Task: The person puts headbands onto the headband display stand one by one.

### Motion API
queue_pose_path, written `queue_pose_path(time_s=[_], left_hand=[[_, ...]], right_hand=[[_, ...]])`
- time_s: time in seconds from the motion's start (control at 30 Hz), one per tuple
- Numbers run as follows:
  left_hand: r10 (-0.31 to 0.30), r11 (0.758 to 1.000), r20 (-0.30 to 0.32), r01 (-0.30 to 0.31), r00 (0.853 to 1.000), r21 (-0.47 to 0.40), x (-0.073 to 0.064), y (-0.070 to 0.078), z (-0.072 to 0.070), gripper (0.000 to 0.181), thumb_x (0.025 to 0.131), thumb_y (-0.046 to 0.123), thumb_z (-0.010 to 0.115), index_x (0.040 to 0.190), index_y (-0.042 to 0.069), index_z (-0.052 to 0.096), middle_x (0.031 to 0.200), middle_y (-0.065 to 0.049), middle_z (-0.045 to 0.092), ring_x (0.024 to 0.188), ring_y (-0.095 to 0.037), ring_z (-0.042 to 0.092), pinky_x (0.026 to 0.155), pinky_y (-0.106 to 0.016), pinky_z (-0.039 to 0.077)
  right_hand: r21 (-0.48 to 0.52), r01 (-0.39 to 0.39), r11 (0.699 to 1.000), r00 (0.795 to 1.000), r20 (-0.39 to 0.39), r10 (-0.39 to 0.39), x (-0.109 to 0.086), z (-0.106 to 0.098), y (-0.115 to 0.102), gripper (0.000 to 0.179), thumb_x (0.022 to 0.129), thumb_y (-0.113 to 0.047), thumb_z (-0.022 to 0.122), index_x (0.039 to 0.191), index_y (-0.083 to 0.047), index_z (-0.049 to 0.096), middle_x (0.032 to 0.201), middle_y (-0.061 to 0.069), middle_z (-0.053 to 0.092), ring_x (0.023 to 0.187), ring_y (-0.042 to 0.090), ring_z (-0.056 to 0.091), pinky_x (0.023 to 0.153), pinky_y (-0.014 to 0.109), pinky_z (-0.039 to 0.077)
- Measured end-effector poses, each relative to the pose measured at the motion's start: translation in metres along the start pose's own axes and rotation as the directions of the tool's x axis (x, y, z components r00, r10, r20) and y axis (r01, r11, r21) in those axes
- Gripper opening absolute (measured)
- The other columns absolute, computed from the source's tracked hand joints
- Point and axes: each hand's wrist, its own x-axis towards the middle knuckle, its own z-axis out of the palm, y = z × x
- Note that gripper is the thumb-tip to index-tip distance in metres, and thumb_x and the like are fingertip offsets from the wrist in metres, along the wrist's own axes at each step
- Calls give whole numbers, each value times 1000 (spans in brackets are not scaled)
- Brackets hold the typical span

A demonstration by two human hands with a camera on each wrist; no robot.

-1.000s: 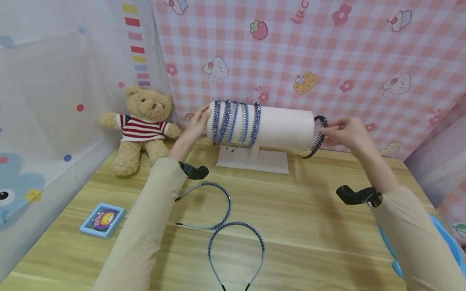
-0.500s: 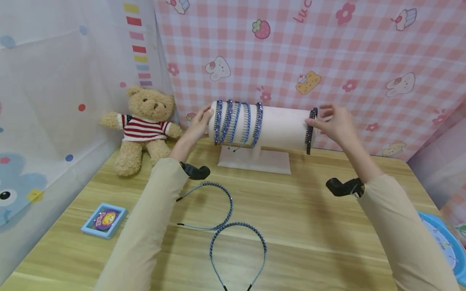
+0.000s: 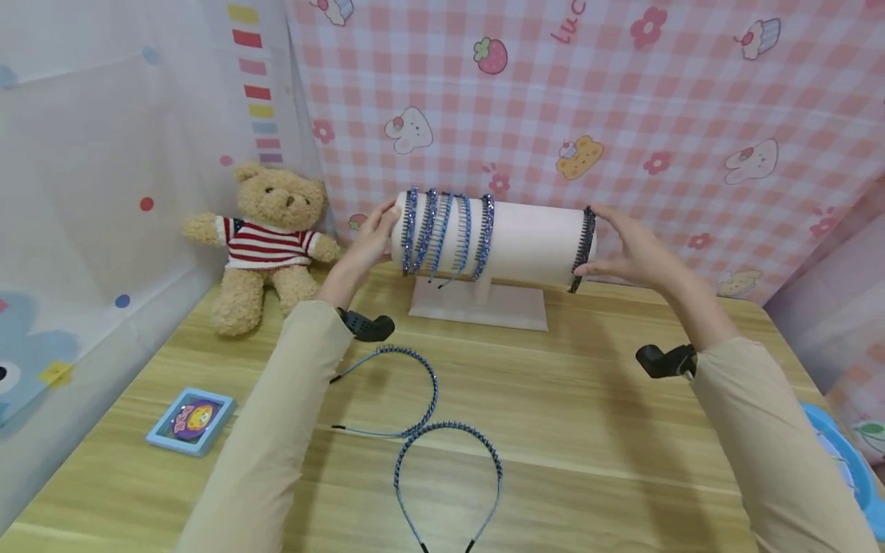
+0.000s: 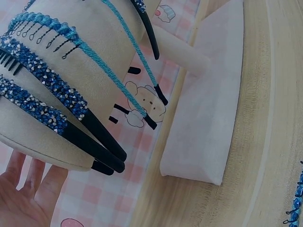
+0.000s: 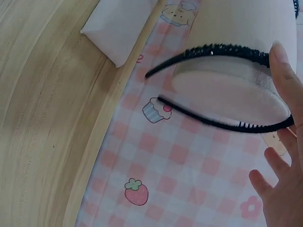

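Observation:
A pale cylindrical headband stand holds several blue headbands around its left half, some glittery, some wrapped. My left hand touches the cylinder's left end; in the left wrist view its fingers lie extended at that end. At the right end, my right hand holds a black toothed headband between thumb and fingers. In the right wrist view this black headband straddles the end edge, one arm across the cylinder's side and the other beyond the end face.
Two blue headbands, one upper and one lower, lie on the wooden table. A teddy bear sits at back left, a blue-framed picture in front. A blue round object is partly behind the right sleeve.
My right hand has brought the black headband left from beside the cylinder onto its right end, then spread its thumb and fingers along the band. The left hand stays in place.

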Motion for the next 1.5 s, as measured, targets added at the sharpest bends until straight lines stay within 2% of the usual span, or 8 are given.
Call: queue_pose_path(time_s=[0.27,0.53,0.63,0.8,0.97,1.2,1.5], left_hand=[[-3,1000,3,3,1000,-2,-2,1,-6,55,95,51,34,145,32,20,151,-1,22,134,-26,31,105,-50,37],[-6,1000,-11,6,1000,1,-2,-1,-8,55,95,49,34,145,32,20,151,-3,23,134,-27,31,104,-50,37],[-6,1000,-11,6,1000,-2,-1,-2,-8,55,94,50,35,145,32,21,150,-3,25,133,-27,33,103,-50,38],[-2,1000,0,2,1000,-2,-1,-2,-6,56,94,52,35,144,33,22,149,-4,27,131,-26,35,102,-49,40],[-3,1000,1,3,1000,-3,-2,-1,-5,55,94,51,34,145,32,21,150,-2,24,132,-26,34,103,-49,39],[6,1000,4,-6,1000,-9,0,-1,-2,54,95,50,34,144,31,22,149,-4,27,131,-27,35,102,-49,39],[10,1000,5,-10,1000,-19,1,-2,-2,54,95,49,34,145,31,22,148,-5,28,129,-27,37,101,-49,40]], right_hand=[[-25,6,1000,1000,11,-6,16,5,-7,99,69,-29,80,145,-4,21,147,22,26,134,40,25,109,57,23],[-133,57,989,998,6,-57,31,15,-23,97,66,-32,81,142,-2,28,140,24,37,126,40,37,105,53,32],[-157,54,986,999,12,-53,36,17,-30,98,66,-36,81,142,-3,28,141,24,36,128,40,35,107,53,30],[-184,41,982,999,35,-35,44,21,-42,99,65,-41,80,141,-4,29,143,22,35,132,39,30,112,53,20],[-191,41,981,997,71,-28,55,25,-52,101,65,-46,79,142,-5,28,144,21,34,133,39,30,113,54,15],[-205,71,976,994,94,-52,67,31,-61,103,65,-51,77,143,-7,27,146,18,33,134,37,30,113,53,15],[-175,90,980,989,128,-68,76,35,-69,102,67,-48,77,144,-6,24,144,19,35,131,37,34,113,53,17]])
